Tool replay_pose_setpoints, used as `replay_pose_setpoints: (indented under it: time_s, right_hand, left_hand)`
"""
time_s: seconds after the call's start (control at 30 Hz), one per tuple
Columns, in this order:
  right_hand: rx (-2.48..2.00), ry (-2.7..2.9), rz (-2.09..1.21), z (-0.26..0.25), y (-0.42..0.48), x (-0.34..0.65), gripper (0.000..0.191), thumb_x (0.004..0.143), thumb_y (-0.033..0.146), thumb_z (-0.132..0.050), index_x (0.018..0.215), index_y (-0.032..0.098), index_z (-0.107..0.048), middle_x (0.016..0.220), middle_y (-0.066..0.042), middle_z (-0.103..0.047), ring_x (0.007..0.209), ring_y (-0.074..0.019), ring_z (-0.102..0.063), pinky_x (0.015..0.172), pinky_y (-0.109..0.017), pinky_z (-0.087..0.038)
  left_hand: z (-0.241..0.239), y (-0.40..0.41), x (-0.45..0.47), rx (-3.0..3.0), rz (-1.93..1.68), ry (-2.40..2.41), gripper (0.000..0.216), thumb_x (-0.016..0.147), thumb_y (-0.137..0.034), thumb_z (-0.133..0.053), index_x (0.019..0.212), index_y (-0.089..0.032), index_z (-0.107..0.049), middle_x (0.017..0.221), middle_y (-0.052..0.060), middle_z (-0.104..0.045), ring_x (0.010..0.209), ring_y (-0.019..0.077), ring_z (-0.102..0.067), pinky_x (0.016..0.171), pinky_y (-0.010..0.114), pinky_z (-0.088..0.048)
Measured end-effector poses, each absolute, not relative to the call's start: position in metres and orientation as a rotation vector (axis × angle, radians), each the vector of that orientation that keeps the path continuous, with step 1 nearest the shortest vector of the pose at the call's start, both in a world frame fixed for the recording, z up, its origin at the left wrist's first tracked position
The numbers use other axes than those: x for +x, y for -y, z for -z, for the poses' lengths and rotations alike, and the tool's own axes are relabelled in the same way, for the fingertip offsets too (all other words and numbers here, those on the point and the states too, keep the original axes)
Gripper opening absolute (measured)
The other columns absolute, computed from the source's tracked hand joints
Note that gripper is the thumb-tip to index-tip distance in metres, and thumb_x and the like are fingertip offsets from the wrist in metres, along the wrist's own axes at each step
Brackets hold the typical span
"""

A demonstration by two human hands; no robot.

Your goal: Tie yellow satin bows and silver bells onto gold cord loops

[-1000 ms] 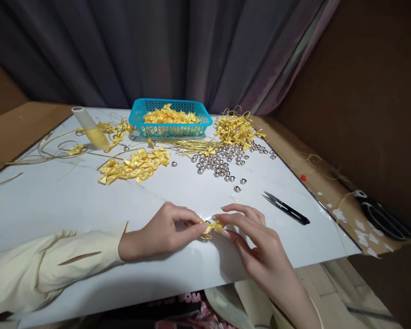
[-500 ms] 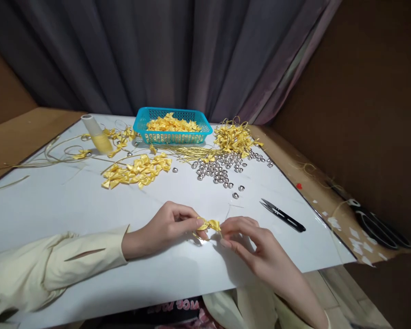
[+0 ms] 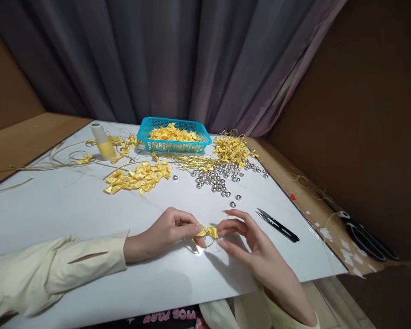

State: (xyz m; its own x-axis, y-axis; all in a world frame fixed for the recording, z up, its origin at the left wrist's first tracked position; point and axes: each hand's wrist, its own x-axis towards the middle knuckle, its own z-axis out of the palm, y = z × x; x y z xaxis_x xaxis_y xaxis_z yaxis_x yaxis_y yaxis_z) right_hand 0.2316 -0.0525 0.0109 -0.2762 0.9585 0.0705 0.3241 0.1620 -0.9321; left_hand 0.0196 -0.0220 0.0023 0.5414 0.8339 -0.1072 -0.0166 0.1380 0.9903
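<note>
A small yellow ribbon bow (image 3: pixel 207 231) with a thin gold loop under it is held between both hands just above the white table (image 3: pixel 71 205). My left hand (image 3: pixel 164 233) pinches the bow's left end with thumb and fingertips, its wrist resting on the table. My right hand (image 3: pixel 250 240) pinches the right end, with its other fingers spread out. Black thread snips (image 3: pixel 277 224) lie just right of my right hand.
Farther back lie a pile of yellow bows (image 3: pixel 139 176), silver beads (image 3: pixel 219 176), bows with gold loops (image 3: pixel 231 148), a turquoise basket (image 3: pixel 174 135) of bows and a glue bottle (image 3: pixel 102 140). Black scissors (image 3: pixel 366 235) rest on the brown ledge at right.
The hands and bow have stayed together near the table's front. My right hand's fingers have spread more, and the view has tilted up a little.
</note>
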Motion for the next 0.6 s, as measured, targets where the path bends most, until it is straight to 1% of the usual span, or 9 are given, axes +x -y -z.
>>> replay_pose_setpoints:
  time_s: [0.03,0.07,0.13,0.2,0.27,0.37,0.43,0.5,0.6]
  right_hand:
    - [-1.248,1.775,-1.110,-0.010,0.052,0.231,0.041,0.078,0.024,-0.065,0.115,0.022,-0.048,0.087,-0.003,-0.069,0.081,-0.0174,-0.065,0.076,-0.031,-0.052]
    - [-1.276,1.833,-1.097,-0.010,0.052,0.230,0.039,0.077,0.022,-0.066,0.113,0.021,-0.051,0.082,-0.002,-0.070,0.074,-0.0165,-0.064,0.070,-0.030,-0.052]
    - [-1.345,1.943,-1.036,-0.009,0.051,0.229,0.025,0.077,0.021,-0.063,0.102,0.021,-0.060,0.071,0.001,-0.069,0.063,-0.0153,-0.061,0.061,-0.027,-0.049]
    - [-1.399,2.016,-0.910,-0.010,0.048,0.229,0.009,0.080,0.022,-0.060,0.086,0.020,-0.066,0.065,0.000,-0.069,0.060,-0.0159,-0.061,0.058,-0.027,-0.047]
    - [-1.431,1.994,-0.729,-0.012,0.046,0.230,0.012,0.082,0.024,-0.057,0.077,0.019,-0.067,0.066,-0.001,-0.069,0.061,-0.0167,-0.061,0.058,-0.027,-0.047]
    - [-1.448,1.830,-0.457,-0.016,0.048,0.228,0.011,0.084,0.024,-0.055,0.083,0.019,-0.065,0.073,-0.003,-0.068,0.064,-0.0173,-0.060,0.059,-0.028,-0.047]
    - [-1.400,1.785,-0.335,-0.018,0.052,0.224,0.010,0.085,0.021,-0.055,0.087,0.019,-0.064,0.084,-0.005,-0.065,0.073,-0.0184,-0.060,0.063,-0.028,-0.048]
    - [-1.308,1.851,-0.294,-0.019,0.059,0.217,0.012,0.086,0.016,-0.053,0.089,0.020,-0.064,0.090,-0.007,-0.061,0.083,-0.0192,-0.059,0.067,-0.028,-0.049]
    - [-1.229,1.950,-0.259,-0.014,0.066,0.204,0.019,0.087,0.009,-0.048,0.091,0.021,-0.062,0.086,-0.006,-0.057,0.081,-0.0192,-0.056,0.065,-0.029,-0.048]
  left_hand:
    - [-0.002,0.022,0.020,1.301,-0.722,-0.803,0.023,0.080,-0.028,-0.062,0.071,-0.010,-0.073,0.071,0.008,-0.074,0.069,0.0180,-0.067,0.069,0.026,-0.050]
    - [-0.001,0.022,0.020,1.302,-0.722,-0.803,0.022,0.080,-0.028,-0.062,0.071,-0.010,-0.073,0.071,0.008,-0.074,0.069,0.0181,-0.067,0.069,0.027,-0.050]
    - [-0.001,0.022,0.020,1.298,-0.722,-0.801,0.023,0.080,-0.028,-0.062,0.071,-0.010,-0.073,0.071,0.009,-0.074,0.068,0.0185,-0.067,0.068,0.027,-0.050]
    - [0.000,0.022,0.020,1.285,-0.723,-0.799,0.023,0.079,-0.029,-0.063,0.071,-0.010,-0.072,0.071,0.009,-0.074,0.068,0.0192,-0.067,0.068,0.028,-0.051]
    - [-0.001,0.022,0.021,1.282,-0.721,-0.801,0.024,0.079,-0.030,-0.063,0.071,-0.009,-0.073,0.071,0.009,-0.074,0.069,0.0195,-0.067,0.068,0.028,-0.051]
    - [0.000,0.022,0.022,1.324,-0.714,-0.836,0.026,0.079,-0.030,-0.062,0.073,-0.009,-0.074,0.075,0.011,-0.075,0.073,0.0206,-0.068,0.071,0.029,-0.051]
    - [0.001,0.022,0.023,1.373,-0.717,-0.879,0.027,0.081,-0.031,-0.060,0.075,-0.008,-0.074,0.079,0.012,-0.075,0.077,0.0217,-0.068,0.072,0.029,-0.051]
    - [0.002,0.022,0.024,1.428,-0.725,-0.925,0.028,0.081,-0.031,-0.058,0.076,-0.009,-0.075,0.080,0.011,-0.075,0.078,0.0218,-0.067,0.071,0.028,-0.050]
    - [0.003,0.023,0.025,1.497,-0.726,-0.957,0.027,0.081,-0.030,-0.058,0.076,-0.009,-0.075,0.077,0.008,-0.075,0.073,0.0202,-0.066,0.065,0.025,-0.048]
